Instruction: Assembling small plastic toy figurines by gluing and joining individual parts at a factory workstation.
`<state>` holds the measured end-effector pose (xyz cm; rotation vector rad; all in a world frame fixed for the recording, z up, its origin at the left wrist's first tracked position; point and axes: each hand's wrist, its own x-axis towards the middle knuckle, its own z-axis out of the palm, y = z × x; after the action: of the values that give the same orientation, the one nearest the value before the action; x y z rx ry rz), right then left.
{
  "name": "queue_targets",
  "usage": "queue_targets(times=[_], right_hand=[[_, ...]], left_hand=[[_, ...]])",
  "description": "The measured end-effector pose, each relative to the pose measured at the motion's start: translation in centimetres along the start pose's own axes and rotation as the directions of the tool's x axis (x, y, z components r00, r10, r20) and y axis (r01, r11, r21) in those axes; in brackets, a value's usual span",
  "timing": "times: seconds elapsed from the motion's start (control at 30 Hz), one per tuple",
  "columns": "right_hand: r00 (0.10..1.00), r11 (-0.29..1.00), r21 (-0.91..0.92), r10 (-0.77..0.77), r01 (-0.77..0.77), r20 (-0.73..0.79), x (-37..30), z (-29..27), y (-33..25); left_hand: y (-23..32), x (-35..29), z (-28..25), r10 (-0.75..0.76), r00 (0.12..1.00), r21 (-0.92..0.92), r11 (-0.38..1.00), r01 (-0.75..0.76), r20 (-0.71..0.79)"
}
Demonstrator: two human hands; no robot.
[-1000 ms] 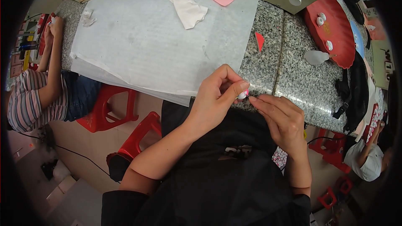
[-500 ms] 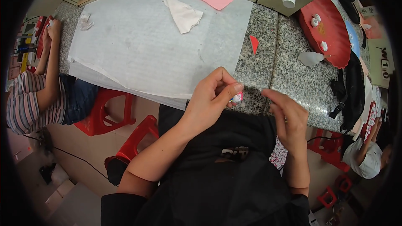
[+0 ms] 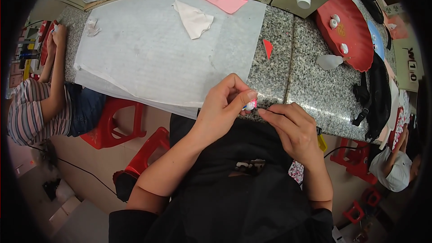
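My left hand (image 3: 225,101) pinches a small white and pink figure (image 3: 251,105), with a bit of blue showing at its side, between thumb and fingers. It is held just above the near edge of the granite counter; the fingers cover most of it. Beside it, my right hand (image 3: 294,128) is closed in a pinch, fingertips at the figure's right side. A tiny dark tip shows between the fingertips and the figure, but what the right hand holds is too hidden to name. A yellow piece (image 3: 321,143) with a dark part above it shows just right of that hand.
White paper (image 3: 148,49) covers the counter, with a crumpled tissue (image 3: 193,19) and pink sheet (image 3: 222,1) on it. A red triangle (image 3: 268,48) lies on the granite. Right: a red scalloped tray (image 3: 326,29) with white pieces, a translucent bottle (image 3: 330,61). Co-workers sit at both sides.
My right hand has moved left to the figure, and its fingers have closed into a pinch. The left hand keeps hold of the figure. A yellow piece has come into view beside my right hand.
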<state>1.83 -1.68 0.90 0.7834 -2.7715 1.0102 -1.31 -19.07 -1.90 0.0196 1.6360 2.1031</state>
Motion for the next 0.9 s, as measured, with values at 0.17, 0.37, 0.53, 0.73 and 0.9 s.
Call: queue_targets(times=[0.17, 0.37, 0.53, 0.73, 0.9], right_hand=[[1.0, 1.0, -0.012, -0.008, 0.008, 0.003, 0.0, 0.1, 0.2], [1.0, 0.998, -0.058, -0.029, 0.029, 0.001, 0.1, 0.0, 0.3], [0.988, 0.978, -0.201, -0.085, 0.057, -0.132, 0.1, 0.3, 0.7], [0.928, 0.96, -0.28, -0.107, 0.003, -0.358, 0.5, -0.8, 2.0], [0.99, 0.994, -0.101, -0.063, 0.05, -0.128, -0.4, -0.1, 0.9]], left_hand=[[0.2, 0.0, 0.0, -0.01, 1.0, 0.007, 1.0, 0.01, -0.001], [0.0, 0.1, -0.1, -0.013, 1.0, -0.004, 1.0, 0.013, 0.016], [0.4, 0.0, -0.1, -0.044, 0.998, 0.127, 0.991, 0.038, 0.041], [0.2, 0.3, -0.1, -0.028, 0.999, 0.043, 0.999, 0.027, 0.02], [0.5, 0.2, -0.4, -0.07, 0.997, 0.034, 0.997, 0.069, 0.043]])
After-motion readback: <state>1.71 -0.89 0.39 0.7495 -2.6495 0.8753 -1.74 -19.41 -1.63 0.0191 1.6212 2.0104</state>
